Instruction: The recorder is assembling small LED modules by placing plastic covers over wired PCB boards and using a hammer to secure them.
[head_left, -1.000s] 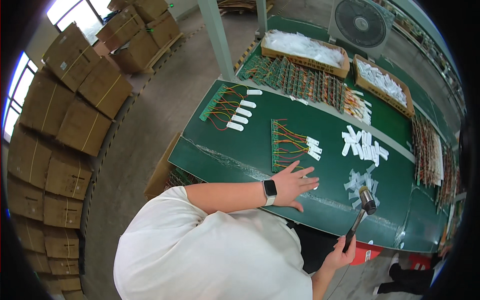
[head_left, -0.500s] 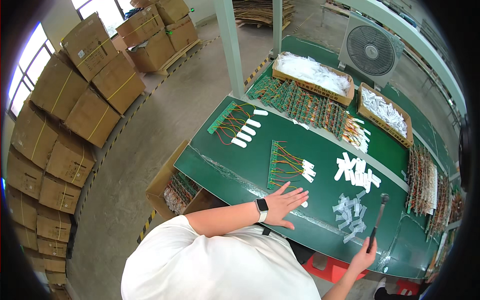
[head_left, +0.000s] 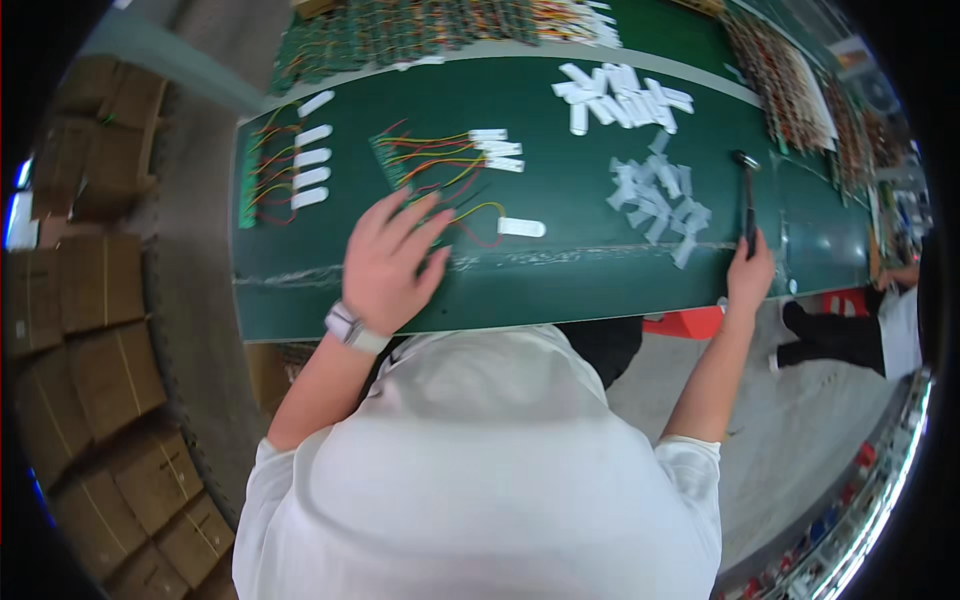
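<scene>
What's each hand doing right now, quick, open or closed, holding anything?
Left hand: open, fingers spread flat on the green table, beside the wired parts.
Right hand: closed on the hammer handle.

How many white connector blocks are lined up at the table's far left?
5: the white connector blocks run in a column on the green table, left of the left hand, from top to bottom. None seems hidden.

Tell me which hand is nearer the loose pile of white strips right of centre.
Right. The right hand grips a hammer just right of the pile of white strips; the left hand lies flat, far left of it.
</scene>
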